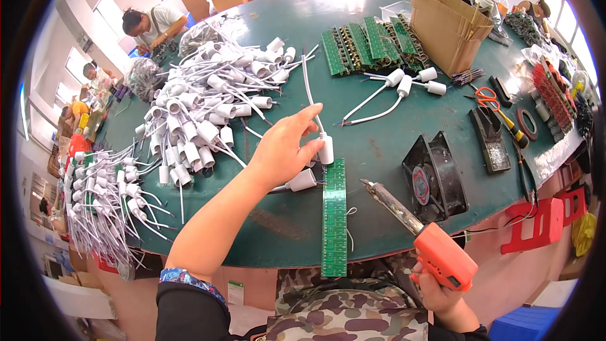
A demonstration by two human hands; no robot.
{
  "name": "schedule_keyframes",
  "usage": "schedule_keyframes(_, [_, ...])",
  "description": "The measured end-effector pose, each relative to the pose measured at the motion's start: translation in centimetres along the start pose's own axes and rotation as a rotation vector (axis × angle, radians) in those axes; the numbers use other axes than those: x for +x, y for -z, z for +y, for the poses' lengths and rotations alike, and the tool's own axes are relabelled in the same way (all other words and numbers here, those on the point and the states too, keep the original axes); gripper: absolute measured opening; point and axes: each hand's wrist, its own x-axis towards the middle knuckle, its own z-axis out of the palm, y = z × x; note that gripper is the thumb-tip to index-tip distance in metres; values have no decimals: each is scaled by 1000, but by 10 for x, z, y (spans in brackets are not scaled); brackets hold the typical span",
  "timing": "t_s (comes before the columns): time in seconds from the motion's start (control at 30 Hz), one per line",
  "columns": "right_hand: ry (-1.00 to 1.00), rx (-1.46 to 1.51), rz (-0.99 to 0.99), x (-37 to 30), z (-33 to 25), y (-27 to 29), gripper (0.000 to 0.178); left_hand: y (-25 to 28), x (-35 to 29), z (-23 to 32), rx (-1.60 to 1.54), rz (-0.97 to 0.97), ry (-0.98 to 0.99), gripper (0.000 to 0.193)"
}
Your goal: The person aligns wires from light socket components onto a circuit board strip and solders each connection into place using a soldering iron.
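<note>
My left hand pinches a white cylindrical cap with a cable, its thumb against the side and the cable rising past the fingers. The cap stands at the far end of a long green circuit board strip. A second white cap lies beside the strip, thin wires reaching its edge. My right hand is wrapped round the red handle of a soldering iron. The iron's tip points up and left, apart from the board, to its right.
A heap of white corded caps covers the left. Farther back are green boards and a cardboard box. A black fan stands near the iron; scissors and pliers lie right. Another person works at far left.
</note>
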Motion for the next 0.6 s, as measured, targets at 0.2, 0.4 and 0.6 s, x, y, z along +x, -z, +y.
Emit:
schedule_keyframes(0.2, [85, -45, -97, -3, 9, 0, 39, -5, -3, -16, -349, -36, 139, 64])
schedule_keyframes(0.4, [15, 63, -40, -6, 5, -4, 42, -20, 3, -13, -738, 68, 218, 59])
schedule_keyframes(0.6, [-47, 160, 62, -12, 5, -6, 44, -2, 5, 5, -759, -162, 271, 69])
